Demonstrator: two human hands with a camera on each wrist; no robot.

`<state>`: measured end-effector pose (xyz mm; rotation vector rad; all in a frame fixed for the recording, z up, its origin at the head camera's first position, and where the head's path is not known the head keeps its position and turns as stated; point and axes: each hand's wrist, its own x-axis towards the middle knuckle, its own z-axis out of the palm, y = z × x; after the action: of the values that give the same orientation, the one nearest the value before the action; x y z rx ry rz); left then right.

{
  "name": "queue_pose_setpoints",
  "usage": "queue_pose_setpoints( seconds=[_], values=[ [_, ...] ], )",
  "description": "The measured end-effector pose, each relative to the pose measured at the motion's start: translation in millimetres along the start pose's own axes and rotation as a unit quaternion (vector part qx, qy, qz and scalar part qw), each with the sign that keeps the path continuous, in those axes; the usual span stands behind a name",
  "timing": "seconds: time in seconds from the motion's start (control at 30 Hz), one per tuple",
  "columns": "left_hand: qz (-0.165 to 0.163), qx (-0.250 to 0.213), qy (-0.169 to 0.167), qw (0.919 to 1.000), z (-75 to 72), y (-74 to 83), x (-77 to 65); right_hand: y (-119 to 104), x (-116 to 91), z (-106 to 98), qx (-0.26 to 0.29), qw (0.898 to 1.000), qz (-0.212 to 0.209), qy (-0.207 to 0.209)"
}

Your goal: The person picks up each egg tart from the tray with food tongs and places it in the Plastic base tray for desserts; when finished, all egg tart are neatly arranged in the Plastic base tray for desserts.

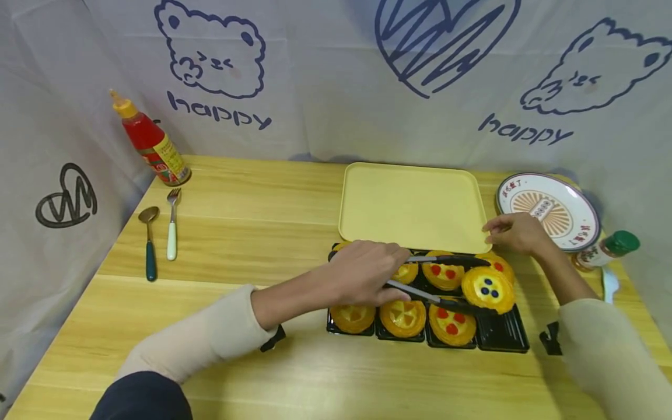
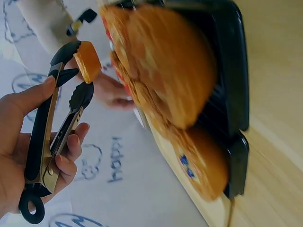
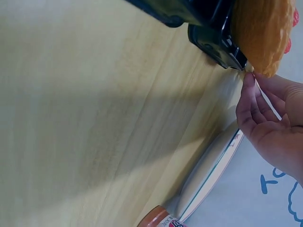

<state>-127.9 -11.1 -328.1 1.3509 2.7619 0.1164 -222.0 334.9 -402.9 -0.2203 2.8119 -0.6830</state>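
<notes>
My left hand [image 1: 364, 271] grips a pair of tongs [image 1: 415, 291] with black tips. Between the tips sits a tart [image 1: 488, 290] with blueberries on top, raised over the right end of a black compartment tray [image 1: 504, 335]. In the left wrist view the tongs [image 2: 40, 137] hold the tart [image 2: 88, 61] by its sides. Tarts with red berries [image 1: 452, 326] or yellow pieces [image 1: 402, 318] fill other compartments; the front right one holds no tart. My right hand [image 1: 517, 232] pinches the front right corner of a yellow tray [image 1: 412, 204], thumb and fingers at its rim.
A patterned plate [image 1: 588, 224] leans at the back right, beside a green-capped shaker [image 1: 609, 249] and a white utensil [image 1: 609, 284]. At the left are a red sauce bottle [image 1: 152, 143], a spoon [image 1: 150, 248] and a fork [image 1: 172, 230]. Cloth walls [image 1: 315, 76] close the back and sides.
</notes>
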Motion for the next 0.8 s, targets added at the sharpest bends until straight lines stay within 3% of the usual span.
queue_pose_setpoints(
  seconds=[0.2,0.43,0.8],
  values=[
    [0.03,0.0,-0.027,0.9992,6.2,23.5,0.4,-2,-1,-2,0.001,1.0,0.001,-0.002],
    [0.043,0.004,-0.026,0.9987,17.2,45.7,10.1,-2,-2,1,0.007,1.0,0.011,-0.004],
    [0.032,0.015,-0.03,0.9989,27.4,50.5,20.9,-3,-2,1,0.008,1.0,0.008,-0.001]
  ],
)
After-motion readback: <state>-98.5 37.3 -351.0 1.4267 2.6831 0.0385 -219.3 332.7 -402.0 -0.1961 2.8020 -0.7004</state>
